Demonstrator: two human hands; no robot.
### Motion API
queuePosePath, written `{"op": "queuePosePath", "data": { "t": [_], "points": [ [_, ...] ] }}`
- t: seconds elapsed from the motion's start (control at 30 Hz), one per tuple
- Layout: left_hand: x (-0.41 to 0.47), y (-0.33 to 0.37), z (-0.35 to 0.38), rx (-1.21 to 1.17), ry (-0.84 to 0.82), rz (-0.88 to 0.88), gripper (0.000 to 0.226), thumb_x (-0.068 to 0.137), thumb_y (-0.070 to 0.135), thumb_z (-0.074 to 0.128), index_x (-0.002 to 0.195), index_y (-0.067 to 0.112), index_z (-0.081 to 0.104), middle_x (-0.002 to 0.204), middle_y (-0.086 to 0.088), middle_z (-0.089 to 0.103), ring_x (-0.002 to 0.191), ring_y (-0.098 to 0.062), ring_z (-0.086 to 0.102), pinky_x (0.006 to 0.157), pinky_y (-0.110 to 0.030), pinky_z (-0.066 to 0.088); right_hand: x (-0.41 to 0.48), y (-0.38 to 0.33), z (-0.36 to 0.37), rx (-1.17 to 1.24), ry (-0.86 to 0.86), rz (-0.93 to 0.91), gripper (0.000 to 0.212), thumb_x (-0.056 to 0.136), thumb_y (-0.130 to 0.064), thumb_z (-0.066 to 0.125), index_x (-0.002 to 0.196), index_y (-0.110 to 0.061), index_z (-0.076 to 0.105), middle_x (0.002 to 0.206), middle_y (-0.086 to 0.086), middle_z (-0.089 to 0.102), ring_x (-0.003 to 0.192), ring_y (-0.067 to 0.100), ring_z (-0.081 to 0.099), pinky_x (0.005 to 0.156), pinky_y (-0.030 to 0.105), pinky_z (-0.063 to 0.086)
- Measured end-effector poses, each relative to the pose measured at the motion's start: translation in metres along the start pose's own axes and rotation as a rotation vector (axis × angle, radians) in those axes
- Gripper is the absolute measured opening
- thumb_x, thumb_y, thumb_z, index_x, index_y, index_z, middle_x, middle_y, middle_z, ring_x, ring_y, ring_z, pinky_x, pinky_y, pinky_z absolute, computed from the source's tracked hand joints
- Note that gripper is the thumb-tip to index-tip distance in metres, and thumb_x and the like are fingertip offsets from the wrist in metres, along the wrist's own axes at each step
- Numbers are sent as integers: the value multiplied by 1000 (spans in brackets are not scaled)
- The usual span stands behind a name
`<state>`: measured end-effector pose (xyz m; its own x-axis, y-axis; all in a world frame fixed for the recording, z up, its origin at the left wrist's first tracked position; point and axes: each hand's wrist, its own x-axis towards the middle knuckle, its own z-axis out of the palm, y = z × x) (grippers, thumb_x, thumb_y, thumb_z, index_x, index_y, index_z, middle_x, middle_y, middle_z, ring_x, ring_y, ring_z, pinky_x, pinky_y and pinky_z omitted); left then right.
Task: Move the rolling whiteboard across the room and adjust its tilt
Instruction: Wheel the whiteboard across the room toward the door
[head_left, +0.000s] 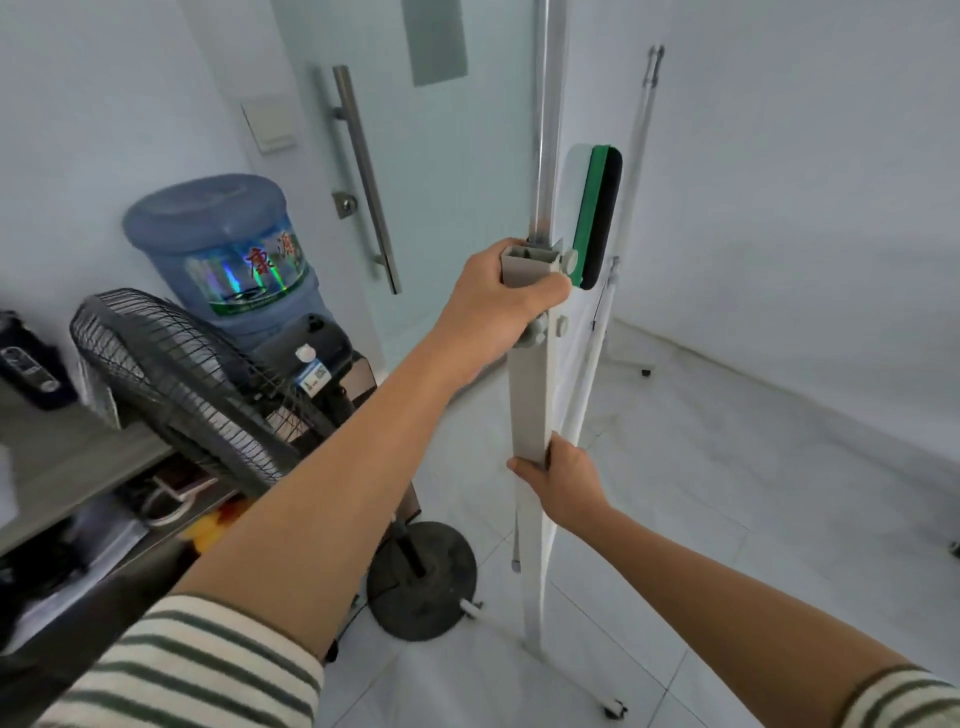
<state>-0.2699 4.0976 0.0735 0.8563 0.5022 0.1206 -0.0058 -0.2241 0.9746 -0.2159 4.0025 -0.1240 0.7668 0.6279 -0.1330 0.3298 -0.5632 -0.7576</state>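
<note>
The rolling whiteboard stands edge-on in front of me; its grey side post (529, 395) rises from a wheeled white foot (613, 707). My left hand (506, 296) is wrapped around the top of the post, just below the metal board edge (545, 130) and beside round adjustment knobs (540, 328). My right hand (563, 480) grips the same post lower down. A green and black eraser (597, 213) clings to the board face. The far post (641, 130) shows behind.
A black standing fan (192, 384) with a round base (423, 579) stands close on the left. Behind it is a water dispenser with a blue bottle (228, 249). A frosted glass door with a long handle (366, 176) is ahead. Grey shelving (67, 462) lines the left; tiled floor lies right.
</note>
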Motion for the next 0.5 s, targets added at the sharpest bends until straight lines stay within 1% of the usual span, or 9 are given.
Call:
{"op": "queuePosePath", "data": {
  "t": [0.1,0.13,0.17,0.2,0.23,0.27,0.37,0.43,0.5],
  "points": [
    [-3,-5,26,30,30,33,13,83,20,68,94,18,62,72,-1,59,55,-15,55,56,-30,52,-3,16,-16,20,-16,23,40,92,-38,62,116,-7,55,94,2,57,82,21,54,53,19,37],
    [-5,-8,37,47,44,53,17,83,24,68,98,18,62,74,3,61,59,-14,57,61,-31,54,-6,23,-23,15,-30,29,34,92,-37,61,112,-9,56,95,1,59,82,22,55,53,20,39],
    [-7,-11,46,59,77,71,21,83,27,68,101,18,63,74,7,61,62,-11,57,64,-30,54,-9,33,-31,23,-51,33,30,93,-35,60,110,-11,59,98,2,64,85,22,59,59,24,47],
    [-9,-14,55,66,126,82,23,83,30,68,102,19,63,75,10,61,64,-9,57,66,-28,52,-14,44,-39,46,-75,38,30,93,-33,60,113,-12,62,104,3,69,92,22,64,71,29,54],
    [-10,-17,61,66,180,89,23,83,32,68,102,19,62,76,11,60,65,-6,57,66,-24,50,-20,57,-48,69,-96,45,33,92,-32,61,120,-14,63,111,3,71,99,21,66,83,31,55],
    [-13,-19,67,58,227,98,22,84,33,67,100,18,62,76,12,59,65,-3,57,65,-20,48,-29,72,-59,80,-109,57,37,92,-31,61,125,-14,63,113,2,71,102,18,67,88,29,53],
    [-20,-27,81,4,356,123,18,86,33,66,96,19,58,80,11,59,62,7,56,62,-10,45,-54,127,-93,92,-103,126,35,91,-31,63,122,-16,66,98,-4,72,83,9,65,71,18,48],
    [-29,-35,93,-34,448,133,15,88,30,64,98,24,54,89,11,60,70,11,58,70,-14,49,-69,169,-117,109,-82,191,32,90,-30,64,118,-16,68,89,-5,72,72,6,64,64,18,48],
    [-43,-56,110,11,502,110,23,88,23,65,106,24,51,104,3,62,91,1,62,87,-26,53,-84,213,-144,108,-78,243,30,89,-29,64,116,-16,68,85,-4,74,77,9,69,68,25,55]
  ]
}}
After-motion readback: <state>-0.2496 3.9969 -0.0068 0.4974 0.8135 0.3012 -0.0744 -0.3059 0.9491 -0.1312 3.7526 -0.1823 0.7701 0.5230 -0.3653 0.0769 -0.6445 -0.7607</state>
